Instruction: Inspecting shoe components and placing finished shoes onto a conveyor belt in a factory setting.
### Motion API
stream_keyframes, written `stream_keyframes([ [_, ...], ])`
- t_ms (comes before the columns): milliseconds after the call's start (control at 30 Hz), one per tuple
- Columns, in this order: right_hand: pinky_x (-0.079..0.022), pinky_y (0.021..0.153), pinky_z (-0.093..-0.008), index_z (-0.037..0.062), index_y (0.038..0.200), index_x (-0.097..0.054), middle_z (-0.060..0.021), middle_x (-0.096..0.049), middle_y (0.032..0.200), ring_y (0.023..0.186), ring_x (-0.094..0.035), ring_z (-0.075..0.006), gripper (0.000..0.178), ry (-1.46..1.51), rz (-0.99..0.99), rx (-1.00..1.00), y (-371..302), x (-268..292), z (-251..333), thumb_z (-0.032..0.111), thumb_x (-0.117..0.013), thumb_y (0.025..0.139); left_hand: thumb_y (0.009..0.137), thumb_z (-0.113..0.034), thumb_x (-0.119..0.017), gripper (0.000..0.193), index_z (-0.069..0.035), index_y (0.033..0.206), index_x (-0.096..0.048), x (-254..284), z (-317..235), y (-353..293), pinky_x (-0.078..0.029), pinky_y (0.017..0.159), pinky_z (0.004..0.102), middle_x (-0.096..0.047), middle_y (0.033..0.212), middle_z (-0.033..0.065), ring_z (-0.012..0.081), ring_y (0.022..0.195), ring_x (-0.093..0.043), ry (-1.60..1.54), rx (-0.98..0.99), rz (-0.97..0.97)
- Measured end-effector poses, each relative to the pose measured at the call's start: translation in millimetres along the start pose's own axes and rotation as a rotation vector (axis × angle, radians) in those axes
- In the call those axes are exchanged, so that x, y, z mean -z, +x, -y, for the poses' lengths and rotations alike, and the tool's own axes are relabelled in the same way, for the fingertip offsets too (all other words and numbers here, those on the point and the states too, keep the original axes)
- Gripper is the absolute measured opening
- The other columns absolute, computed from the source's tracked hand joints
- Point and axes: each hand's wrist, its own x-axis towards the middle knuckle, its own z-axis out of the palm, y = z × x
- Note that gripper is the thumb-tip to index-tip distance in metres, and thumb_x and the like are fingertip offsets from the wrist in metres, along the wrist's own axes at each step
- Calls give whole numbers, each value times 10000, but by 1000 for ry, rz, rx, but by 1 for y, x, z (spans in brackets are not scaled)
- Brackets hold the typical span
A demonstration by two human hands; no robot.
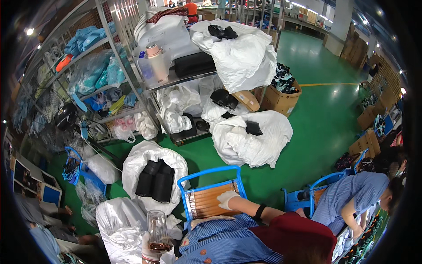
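My left hand [148, 248], in a white glove, is wrapped round a clear drinking cup [157, 226] with some reddish-brown liquid low in it. The cup is upright near my lap. My right hand [226, 199], also gloved in white, reaches out over the brown slats of a blue chair [209, 199]; its fingers look loosely extended and nothing shows in them. Whether it presses on the slats I cannot tell. A blue checked apron [224, 242] covers my front. Beyond the chair's left side, a white sack [132, 165] holds several black rolled pieces [156, 181].
A metal rack [180, 81] ahead bears white sacks, a black case and a pink-lidded bottle [154, 50]. Another white sack [252, 138] sits on the green floor. On the right a person in blue [356, 193] bends over work, beside another blue chair [303, 198]. Cardboard boxes [281, 99] stand farther off.
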Motion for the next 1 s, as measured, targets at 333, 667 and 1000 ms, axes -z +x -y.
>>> stream_keyframes([
  [333, -446, 932, -436, 47, 1121, -602, -178, -616, 1154, 1096, -573, -339, 390, 59, 21, 29, 8, -7, -1, 334, -482, 885, 829, -596, -509, 675, -91, 1275, -480, -6, -4, 13, -546, 686, 525, -640, 988, 256, 395, 788, -656, 92, 9, -86],
  [667, -474, 904, -433, 41, 1107, -640, -162, -629, 1158, 1078, -599, -323, 379, 63, 81, -41, 10, -13, -2, 298, -488, 873, 817, -566, -550, 648, -91, 1252, -479, 9, 1, 30, -552, 635, 528, -637, 970, 233, 383, 767, -652, 39, 11, -177],
  [1000, -480, 882, -440, 46, 1100, -642, -162, -632, 1148, 1071, -598, -327, 368, 23, 104, -123, 28, -14, 31, 281, -478, 869, 828, -566, -542, 653, -75, 1255, -491, 36, -24, 59, -565, 613, 497, -643, 954, 232, 370, 765, -658, 4, 24, -186],
])
